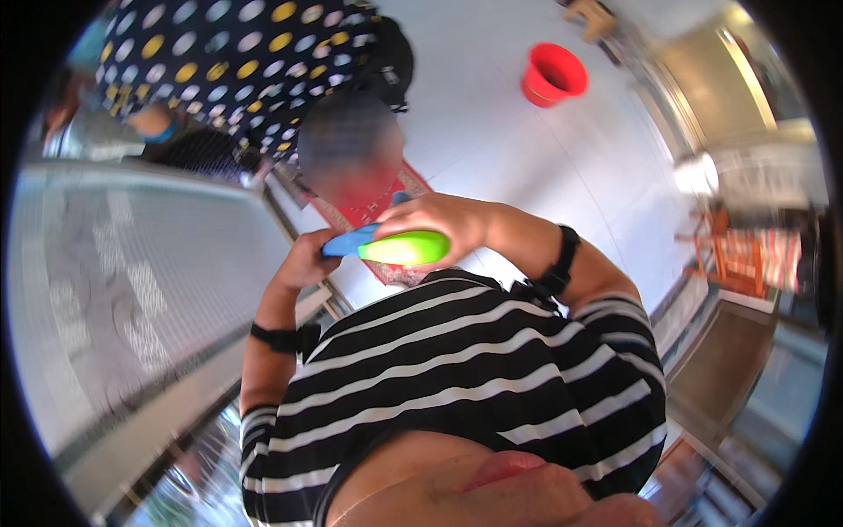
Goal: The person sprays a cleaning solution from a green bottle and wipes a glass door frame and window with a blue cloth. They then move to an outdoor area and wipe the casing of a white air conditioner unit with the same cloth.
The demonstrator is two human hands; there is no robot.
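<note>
My left hand [308, 258] grips one end of a blue cloth [346, 241] in front of my chest. The cloth stretches across to my right hand [438, 219], whose fingers are curled around a smooth lime-green object [407, 248] with a rounded end. What this object is cannot be told, since the fingers cover part of it. A small bit of blue [400, 197] also shows above my right fingers. Both hands are held close together, over a red patterned mat [416, 176] on the floor.
Ahead on the left, a person in a polka-dot garment [230, 59] bends close to my hands. A large pale panel with patterned strips [191, 230] stands at my left. On the tiled floor sits a red bucket [550, 76]. A wooden chair [731, 253] is at the right.
</note>
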